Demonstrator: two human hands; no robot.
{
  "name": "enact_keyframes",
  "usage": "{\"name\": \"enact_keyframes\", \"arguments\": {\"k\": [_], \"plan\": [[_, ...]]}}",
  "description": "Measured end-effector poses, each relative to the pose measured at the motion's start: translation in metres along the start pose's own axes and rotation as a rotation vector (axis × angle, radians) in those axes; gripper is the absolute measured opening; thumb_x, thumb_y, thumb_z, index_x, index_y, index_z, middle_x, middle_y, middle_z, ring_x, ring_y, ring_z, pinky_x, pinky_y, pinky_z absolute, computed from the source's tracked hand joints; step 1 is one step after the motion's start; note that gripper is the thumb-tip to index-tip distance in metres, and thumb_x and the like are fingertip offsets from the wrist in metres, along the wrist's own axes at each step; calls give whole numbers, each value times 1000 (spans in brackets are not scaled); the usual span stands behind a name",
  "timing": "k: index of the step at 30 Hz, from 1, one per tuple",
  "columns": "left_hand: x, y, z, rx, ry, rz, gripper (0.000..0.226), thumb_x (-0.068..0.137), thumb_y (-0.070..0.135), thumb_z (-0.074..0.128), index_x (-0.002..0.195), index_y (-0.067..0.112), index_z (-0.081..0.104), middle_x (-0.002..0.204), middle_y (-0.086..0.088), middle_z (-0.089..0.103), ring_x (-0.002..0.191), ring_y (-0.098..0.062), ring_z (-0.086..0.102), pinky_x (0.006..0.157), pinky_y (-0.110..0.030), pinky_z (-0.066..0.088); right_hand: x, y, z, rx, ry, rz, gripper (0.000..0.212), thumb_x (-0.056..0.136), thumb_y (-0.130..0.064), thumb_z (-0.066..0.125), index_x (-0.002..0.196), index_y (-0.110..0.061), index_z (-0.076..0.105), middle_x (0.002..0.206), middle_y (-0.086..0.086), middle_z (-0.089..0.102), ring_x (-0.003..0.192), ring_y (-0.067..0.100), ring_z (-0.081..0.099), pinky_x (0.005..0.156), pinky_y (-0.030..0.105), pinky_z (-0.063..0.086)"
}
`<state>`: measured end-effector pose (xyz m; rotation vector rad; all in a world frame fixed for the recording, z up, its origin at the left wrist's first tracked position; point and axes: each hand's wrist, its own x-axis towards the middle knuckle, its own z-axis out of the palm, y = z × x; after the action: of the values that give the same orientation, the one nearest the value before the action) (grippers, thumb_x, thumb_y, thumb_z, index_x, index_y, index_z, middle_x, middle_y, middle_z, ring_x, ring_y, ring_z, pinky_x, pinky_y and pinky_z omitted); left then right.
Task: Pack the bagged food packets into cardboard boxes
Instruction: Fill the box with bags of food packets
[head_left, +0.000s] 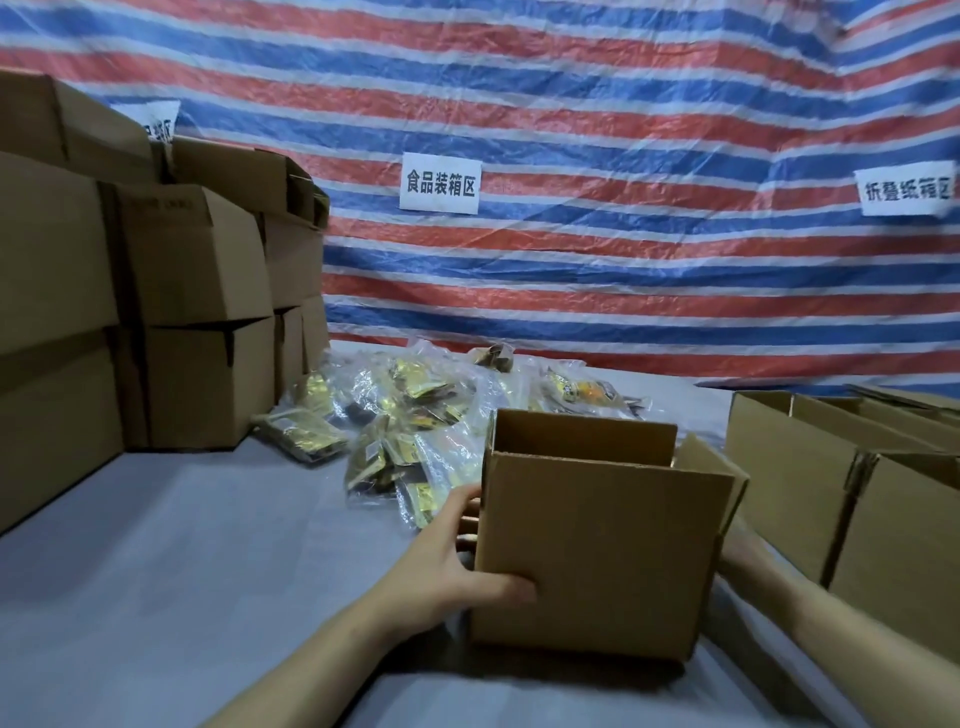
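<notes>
An open cardboard box (597, 545) stands on the grey table (182, 571) in front of me, flaps up. My left hand (457, 561) grips its left side, thumb on the front face and fingers round the corner. My right hand (740, 553) is at the box's right side, mostly hidden behind it, so its fingers cannot be made out. Behind the box lies a heap of clear bags with gold food packets (410, 415). The inside of the box is out of sight.
Closed cardboard boxes (192, 317) are stacked high at the left. Several open boxes (841, 467) stand at the right, close to my right forearm. A striped tarp (623, 260) with paper signs hangs behind the table.
</notes>
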<state>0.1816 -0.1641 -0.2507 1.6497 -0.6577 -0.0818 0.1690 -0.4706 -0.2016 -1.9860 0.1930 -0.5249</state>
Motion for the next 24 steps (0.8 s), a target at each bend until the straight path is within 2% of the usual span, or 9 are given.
{"name": "enact_keyframes", "arguments": {"k": [1,3,7,10,12,16,19,22,24], "plan": [[0,0,0,0,7,7,92,53,40,94,134,35,50,122,4,68,112,-11,68,90,-29,56,3,-12,-5,-49,14,-41,33,100,5,50,73,-13,55,66,3,62,59,5,63,65,28,51],[1,1,1,8,12,23,94,53,42,94,136,34,49,124,3,68,112,-11,68,92,-32,57,11,-35,-16,-118,85,-134,23,103,-10,51,81,-10,56,81,17,62,76,27,62,74,44,50],[1,2,1,-26,7,30,96,56,39,95,139,31,47,129,-8,66,114,-21,69,98,-47,56,23,-76,-40,-256,267,-253,20,104,-21,49,96,-6,60,91,14,61,82,28,60,66,35,46],[1,1,0,-9,-10,42,97,55,44,95,138,33,46,128,-5,66,113,-19,69,94,-41,58,26,-105,-60,-259,370,-291,20,105,-21,47,100,-6,59,93,12,60,81,24,60,60,30,46],[0,1,0,-6,-19,46,97,54,47,94,138,36,46,127,-2,66,111,-17,69,89,-34,58,26,-125,-73,-214,416,-333,15,104,-22,48,100,-14,60,94,7,62,84,22,60,68,35,51],[-3,2,1,-14,-40,44,97,56,47,93,139,42,44,129,3,66,112,-13,69,86,-30,57,20,-167,-86,-16,392,-336,14,105,-26,49,103,-21,62,94,-2,66,90,15,67,63,28,54],[-4,3,2,-18,-48,43,99,56,48,94,141,40,44,130,3,66,113,-13,68,87,-29,57,14,-199,-87,197,335,-307,20,102,-19,51,88,-22,64,92,-2,67,94,19,70,80,46,61],[-4,3,2,-51,-43,34,99,53,48,96,139,38,46,129,0,66,111,-15,70,84,-28,58,6,-220,-87,425,211,-301,26,105,-19,46,85,-19,63,115,11,71,109,30,70,86,55,59],[-4,3,1,-56,-48,23,103,51,55,97,139,39,46,129,2,67,113,-16,70,87,-31,58,0,-226,-86,559,89,-293,28,107,-20,41,88,-15,61,128,17,66,114,32,68,87,53,59]]}}
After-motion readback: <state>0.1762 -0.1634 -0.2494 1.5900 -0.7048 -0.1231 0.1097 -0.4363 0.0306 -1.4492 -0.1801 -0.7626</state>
